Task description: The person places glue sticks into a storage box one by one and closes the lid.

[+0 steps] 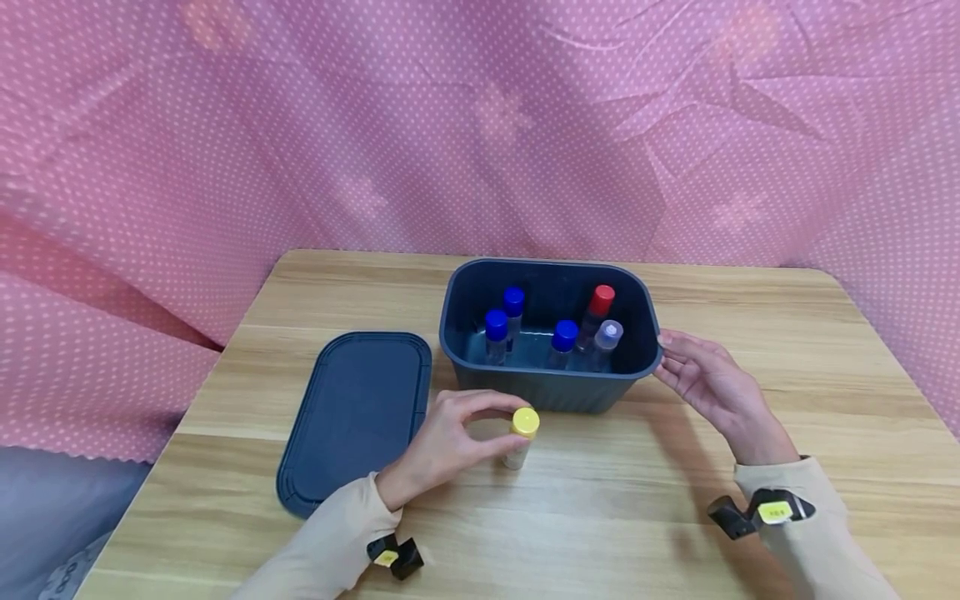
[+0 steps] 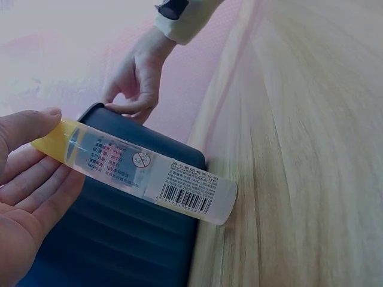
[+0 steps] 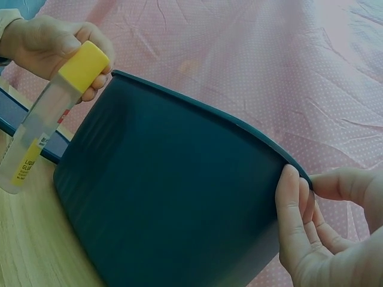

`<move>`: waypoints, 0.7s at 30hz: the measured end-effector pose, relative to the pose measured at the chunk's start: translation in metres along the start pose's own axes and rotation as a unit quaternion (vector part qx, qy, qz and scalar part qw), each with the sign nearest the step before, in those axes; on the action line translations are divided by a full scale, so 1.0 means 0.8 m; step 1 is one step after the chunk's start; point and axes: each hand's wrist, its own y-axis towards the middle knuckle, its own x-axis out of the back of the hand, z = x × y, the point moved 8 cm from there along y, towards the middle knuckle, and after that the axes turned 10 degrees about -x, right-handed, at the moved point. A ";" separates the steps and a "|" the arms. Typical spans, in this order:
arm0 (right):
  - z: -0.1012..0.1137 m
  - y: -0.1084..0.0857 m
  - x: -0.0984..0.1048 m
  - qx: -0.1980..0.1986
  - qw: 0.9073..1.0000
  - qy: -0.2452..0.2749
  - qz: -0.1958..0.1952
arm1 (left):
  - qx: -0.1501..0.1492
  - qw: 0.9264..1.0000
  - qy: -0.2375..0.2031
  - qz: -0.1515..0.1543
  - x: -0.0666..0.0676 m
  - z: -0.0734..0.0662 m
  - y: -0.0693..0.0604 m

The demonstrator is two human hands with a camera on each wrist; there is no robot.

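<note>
My left hand [image 1: 457, 433] pinches a liquid glue bottle [image 3: 36, 128] by its yellow cap [image 1: 525, 422], thumb on one side and fingers on the other. The clear bottle is upright in front of the box, and its printed label with a barcode faces the left wrist camera. A dark blue-grey plastic box [image 1: 540, 392] stands behind it. At the box's right end, my right hand [image 1: 708, 379] grips the rim between thumb and fingers. Inside the box stand several similar bottles: blue-capped ones [image 1: 497, 325], a red-capped one [image 1: 602, 300] and a clear-topped one [image 1: 608, 335].
The box's matching flat lid [image 1: 356, 417] lies on the wooden table [image 1: 600, 525] to the left, partly beneath the left forearm. A pink dotted cloth [image 1: 450, 125] hangs behind and around the table.
</note>
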 end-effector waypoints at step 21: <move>0.004 0.001 0.001 0.000 1.000 0.015 0.007 | -0.005 1.000 0.009 -0.009 0.005 -0.015 0.014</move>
